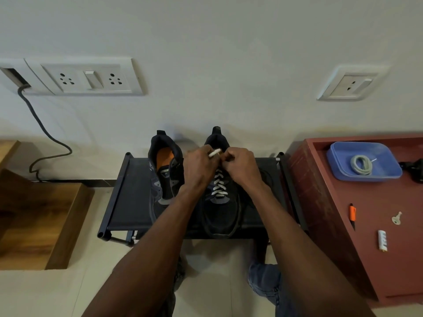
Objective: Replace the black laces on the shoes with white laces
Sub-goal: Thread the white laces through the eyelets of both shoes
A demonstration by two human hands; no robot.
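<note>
Low black rack (128,202) against a pale wall | two black shoes set on it side by side | right shoe (219,209) threaded with white lace (219,185) | lace end pinched by curled left hand (199,167), lace gripped by curled right hand (240,167) | left shoe (164,170) unlaced | spare lace (361,164) coiled in blue tray (386,170) on red cabinet (338,202)

A home, by the look of it: wall sockets (89,77) on plain plaster, tiled floor (75,291), a low fabric shoe rack (130,197), a red cabinet (357,225) holding a key (396,218).
</note>
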